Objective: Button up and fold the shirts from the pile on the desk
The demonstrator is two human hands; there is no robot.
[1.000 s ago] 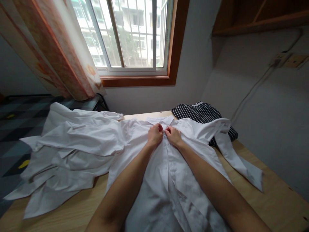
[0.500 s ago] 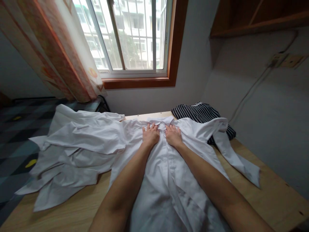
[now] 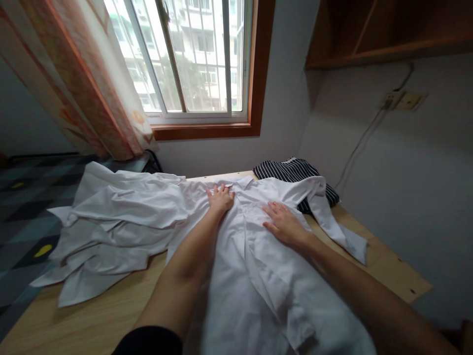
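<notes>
A long white button-front garment, like a shirt or coat (image 3: pixel 229 251), lies spread over the wooden table with its collar at the far edge. My left hand (image 3: pixel 221 198) rests on it just below the collar, fingers spread. Palm down, my right hand (image 3: pixel 284 223) lies on the chest at the right of the button placket, fingers stretched out. Neither hand grasps the cloth. One sleeve (image 3: pixel 332 224) trails off to the right. A heap of white clothing (image 3: pixel 125 207) lies at the left, touching the spread garment.
Black-and-white striped cloth (image 3: pixel 288 170) sits at the table's back right, partly under the sleeve. The wooden table (image 3: pixel 107 318) borders a checked bed (image 3: pixel 22 217) on the left. Behind are a curtain (image 3: pixel 92 84), a window, and a wall socket (image 3: pixel 404 101) with a cord.
My right hand has moved from beside the collar down and to the right across the garment. My left hand stays near the collar. The view has shifted slightly to the right.
</notes>
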